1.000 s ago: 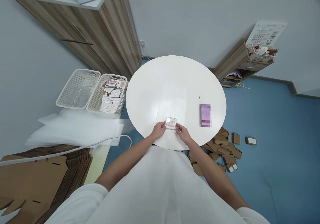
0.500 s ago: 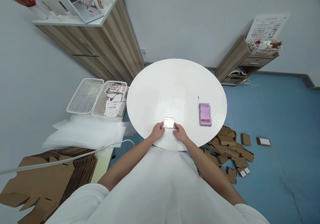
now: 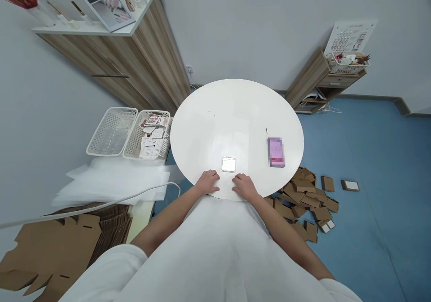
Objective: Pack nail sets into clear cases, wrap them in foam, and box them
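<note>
A small clear plastic box lies flat on the round white table, near its front edge. My left hand rests on the table just below and left of the box, fingers loosely curled, holding nothing. My right hand rests below and right of the box, fingers spread flat. Neither hand touches the box. A purple phone lies on the table's right side.
Two white mesh baskets stand left of the table, the right one holding printed cards. White foam sheets and flat cardboard lie at lower left. Small brown boxes are scattered on the blue floor at right. Wooden cabinets stand behind.
Both hands let go of the clear box and drew back toward the table's front edge. The box now lies alone on the table.
</note>
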`<state>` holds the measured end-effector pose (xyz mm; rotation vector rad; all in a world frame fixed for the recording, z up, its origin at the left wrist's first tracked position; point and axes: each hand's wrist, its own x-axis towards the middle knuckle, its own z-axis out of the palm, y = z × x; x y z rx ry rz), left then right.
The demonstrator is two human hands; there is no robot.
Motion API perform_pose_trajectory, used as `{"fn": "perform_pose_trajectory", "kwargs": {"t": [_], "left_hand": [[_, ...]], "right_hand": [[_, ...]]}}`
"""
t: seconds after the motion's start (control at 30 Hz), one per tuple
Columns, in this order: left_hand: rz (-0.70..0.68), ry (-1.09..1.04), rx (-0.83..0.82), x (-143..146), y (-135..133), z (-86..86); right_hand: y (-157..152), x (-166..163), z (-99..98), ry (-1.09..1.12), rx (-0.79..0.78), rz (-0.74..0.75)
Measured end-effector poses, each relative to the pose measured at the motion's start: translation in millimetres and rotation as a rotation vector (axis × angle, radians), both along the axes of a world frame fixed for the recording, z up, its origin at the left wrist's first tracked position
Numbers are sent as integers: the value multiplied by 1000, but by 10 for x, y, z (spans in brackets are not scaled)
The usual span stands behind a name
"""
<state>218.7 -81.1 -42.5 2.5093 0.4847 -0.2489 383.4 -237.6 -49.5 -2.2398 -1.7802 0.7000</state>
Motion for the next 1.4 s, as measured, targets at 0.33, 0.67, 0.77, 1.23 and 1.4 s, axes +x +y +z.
{"fn": "perform_pose_trajectory", "kwargs": {"t": [0.33, 0.67, 0.77, 1.23, 1.4], "left_hand": [[-54, -19, 40, 11, -20, -25], [-19, -38, 44, 10, -46, -24], [-16, -30, 48, 4, -47, -22], [264, -83, -187, 146, 123, 112], [283, -104, -224, 181, 242, 129]], "right_hand": [[35, 10, -103, -157, 49, 71], [4, -43, -35, -213, 15, 118], [14, -68, -25, -243, -30, 87], [151, 111, 258, -12, -58, -75], [309, 187, 293, 45, -160, -177]]}}
